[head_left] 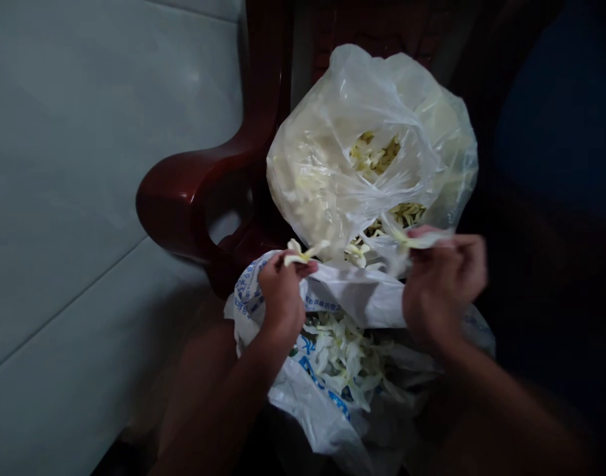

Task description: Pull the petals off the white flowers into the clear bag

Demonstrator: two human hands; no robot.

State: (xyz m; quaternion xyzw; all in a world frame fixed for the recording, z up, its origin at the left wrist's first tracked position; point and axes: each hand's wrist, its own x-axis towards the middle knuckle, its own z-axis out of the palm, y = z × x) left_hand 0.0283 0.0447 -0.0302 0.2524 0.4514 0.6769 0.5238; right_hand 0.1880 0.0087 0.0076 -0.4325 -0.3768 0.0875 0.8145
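Observation:
My left hand (283, 289) pinches a pale cream flower (305, 252) above the rim of the nearer bag. A second whitish flower (416, 239), smeared by motion, is held in the fingers of my right hand (444, 277). Below and between my hands, a white plastic bag (303, 410) with blue printing gapes wide, and a heap of loose white flowers (345, 354) lies in it. Just beyond stands a larger, translucent plastic bag (312, 152). Through its torn-looking openings, yellowish flowers (375, 155) show.
A glossy dark red wooden chair supports the larger bag; its curved armrest (178, 188) rises on the left. Light grey floor tiles (84, 145) extend past it. The right side is very dark, with a dim blue shape (560, 119) at the upper right.

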